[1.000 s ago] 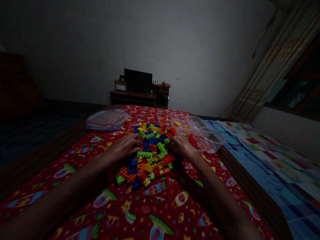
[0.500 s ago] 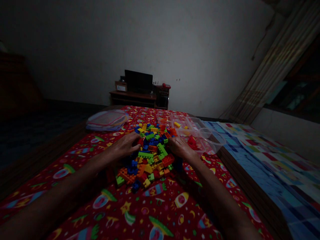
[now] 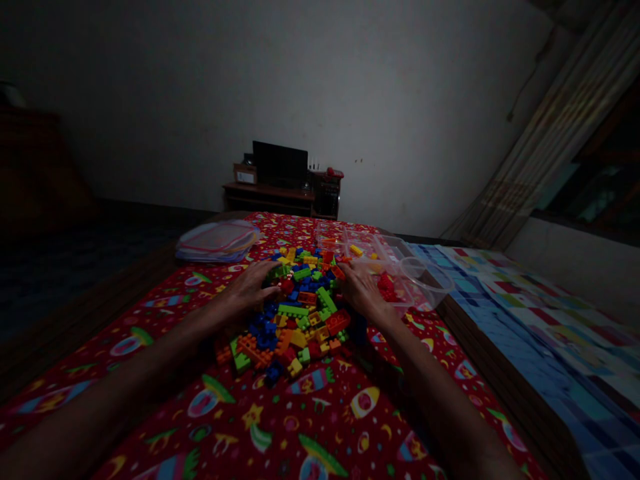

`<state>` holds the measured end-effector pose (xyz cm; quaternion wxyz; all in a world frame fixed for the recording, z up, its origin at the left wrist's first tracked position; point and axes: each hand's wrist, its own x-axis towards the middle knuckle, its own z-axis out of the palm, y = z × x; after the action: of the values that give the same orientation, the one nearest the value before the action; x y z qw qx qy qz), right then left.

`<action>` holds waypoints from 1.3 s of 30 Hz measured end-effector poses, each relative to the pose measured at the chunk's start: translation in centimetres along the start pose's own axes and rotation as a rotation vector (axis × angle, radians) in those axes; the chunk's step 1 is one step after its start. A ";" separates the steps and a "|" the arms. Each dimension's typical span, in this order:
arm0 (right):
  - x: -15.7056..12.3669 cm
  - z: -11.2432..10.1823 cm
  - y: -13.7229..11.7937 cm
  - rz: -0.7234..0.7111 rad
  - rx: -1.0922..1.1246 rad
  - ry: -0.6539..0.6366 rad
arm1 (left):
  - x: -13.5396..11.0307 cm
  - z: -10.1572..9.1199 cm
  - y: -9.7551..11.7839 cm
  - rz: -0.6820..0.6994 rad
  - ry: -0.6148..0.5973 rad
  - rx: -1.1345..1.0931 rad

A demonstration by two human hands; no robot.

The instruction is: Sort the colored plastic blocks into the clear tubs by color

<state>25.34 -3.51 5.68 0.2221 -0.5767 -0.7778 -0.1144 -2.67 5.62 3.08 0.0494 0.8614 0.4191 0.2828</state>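
A heap of toy building bricks (image 3: 295,311) in green, blue, yellow, orange and red lies on a red patterned cloth (image 3: 280,427). At the heap's left side is my left hand (image 3: 253,283), open, with thumb and fingers apart. A red brick (image 3: 287,287) rests just off its thumb tip. My right hand (image 3: 361,288) reaches over the right side of the heap, its fingers stretched forward and partly hidden. Close to those fingertips sits an orange brick (image 3: 338,271); I see no firm grip on it.
Right of the heap stands a clear divided tray (image 3: 395,245) with red pieces (image 3: 386,287) and a few yellow ones. A round clear tub (image 3: 440,283) is beside it. Stacked clear lids (image 3: 217,240) lie at the left. A bed with a checked sheet (image 3: 500,327) adjoins the right.
My left hand has opened, leaving the red brick in the heap. The fingers of my right hand have stretched out from a more closed shape. The view has shifted slightly.
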 end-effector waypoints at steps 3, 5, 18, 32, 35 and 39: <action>0.0 1.2 0.9 -0.060 0.059 -0.053 | -0.1 -0.4 0.0 -0.018 0.007 -0.007; 0.1 1.5 1.3 -0.085 0.101 -0.047 | -0.1 -1.0 0.4 -0.005 0.011 -0.024; 0.6 -0.7 0.8 0.043 0.126 -0.102 | -0.4 -3.0 4.7 -0.067 0.069 -0.187; -0.6 -1.6 -3.0 -0.077 -0.002 -0.193 | -0.7 -2.5 8.0 -0.325 -0.078 -0.635; -0.3 -1.5 -2.6 -0.059 0.075 -0.109 | -0.9 -2.3 8.3 -0.314 -0.085 -0.578; 0.4 -1.6 -2.4 -0.018 0.210 -0.031 | -0.9 -1.8 7.6 -0.190 -0.051 -0.401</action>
<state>23.33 -4.62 7.49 0.2683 -0.5449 -0.7940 -0.0252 1.25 -0.20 6.60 0.2565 0.7978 0.4324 0.3328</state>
